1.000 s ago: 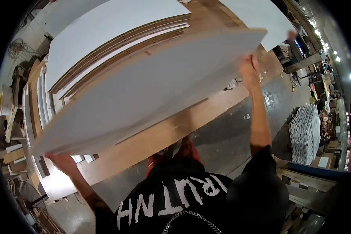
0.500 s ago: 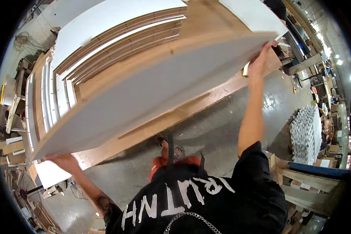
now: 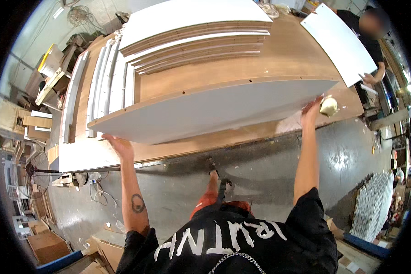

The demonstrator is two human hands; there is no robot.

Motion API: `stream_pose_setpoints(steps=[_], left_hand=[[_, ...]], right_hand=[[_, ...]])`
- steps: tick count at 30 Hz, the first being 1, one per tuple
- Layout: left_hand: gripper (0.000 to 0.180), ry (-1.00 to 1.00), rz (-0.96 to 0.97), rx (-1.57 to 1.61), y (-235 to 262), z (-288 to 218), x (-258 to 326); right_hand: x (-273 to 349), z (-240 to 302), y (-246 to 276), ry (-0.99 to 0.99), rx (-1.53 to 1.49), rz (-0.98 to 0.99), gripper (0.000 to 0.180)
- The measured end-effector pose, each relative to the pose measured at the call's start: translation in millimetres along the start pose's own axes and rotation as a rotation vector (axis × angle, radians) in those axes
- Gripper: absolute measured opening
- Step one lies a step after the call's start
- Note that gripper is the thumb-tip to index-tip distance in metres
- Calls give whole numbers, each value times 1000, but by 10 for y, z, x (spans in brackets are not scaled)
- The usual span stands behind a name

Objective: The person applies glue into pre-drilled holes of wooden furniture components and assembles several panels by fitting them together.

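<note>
A large white panel (image 3: 214, 112) with a brown edge stands tilted on its long edge over the brown workbench (image 3: 297, 59). My left hand (image 3: 118, 145) grips its lower left corner from beneath. My right hand (image 3: 311, 108) holds its right end, next to a crumpled pale rag (image 3: 329, 106). My arms are stretched up and apart across the panel's full length. Behind the panel lies a stack of white boards (image 3: 192, 32) with brown edges.
Narrow white strips (image 3: 96, 86) lie along the bench's left side. Another person (image 3: 372, 50) at the far right holds a white board (image 3: 338, 41). Grey concrete floor (image 3: 260, 169) lies below. Stacked white items (image 3: 374, 205) stand right, cardboard boxes (image 3: 45, 244) left.
The panel has swung from raised in front of my head down toward the bench, now standing on edge. Both hands followed it, staying on its two ends.
</note>
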State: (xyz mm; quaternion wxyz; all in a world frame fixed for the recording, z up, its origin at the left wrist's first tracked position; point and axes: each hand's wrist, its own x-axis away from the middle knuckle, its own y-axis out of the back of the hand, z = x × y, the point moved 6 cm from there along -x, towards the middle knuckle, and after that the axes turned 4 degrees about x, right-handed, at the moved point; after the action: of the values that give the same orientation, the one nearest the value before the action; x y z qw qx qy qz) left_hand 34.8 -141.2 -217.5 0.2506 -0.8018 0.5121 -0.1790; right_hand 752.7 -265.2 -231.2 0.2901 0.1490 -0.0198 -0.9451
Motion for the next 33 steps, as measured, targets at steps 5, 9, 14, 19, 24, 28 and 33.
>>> stream_pose_setpoints(steps=[5, 9, 14, 19, 24, 28, 33], left_hand=[[80, 751, 111, -445, 579, 280, -41], [66, 1195, 87, -388, 319, 343, 50], [35, 501, 779, -467, 610, 423, -439], [53, 456, 446, -978, -317, -311, -810], [68, -125, 492, -751, -536, -368, -1878], [59, -26, 161, 5, -647, -612, -1334], [59, -345, -52, -319, 81, 163, -1041]], right_hand=[[-7, -684, 178, -786, -141, 565, 84], [35, -781, 150, -1275, -600, 671, 79], [-507, -994, 331, -675, -229, 818, 63], [-1249, -49, 247, -155, 343, 678, 49], [-538, 1933, -554, -135, -218, 587, 50], [-885, 884, -284, 18, -519, 400, 37], [-849, -704, 96, 339, 692, 113, 23]])
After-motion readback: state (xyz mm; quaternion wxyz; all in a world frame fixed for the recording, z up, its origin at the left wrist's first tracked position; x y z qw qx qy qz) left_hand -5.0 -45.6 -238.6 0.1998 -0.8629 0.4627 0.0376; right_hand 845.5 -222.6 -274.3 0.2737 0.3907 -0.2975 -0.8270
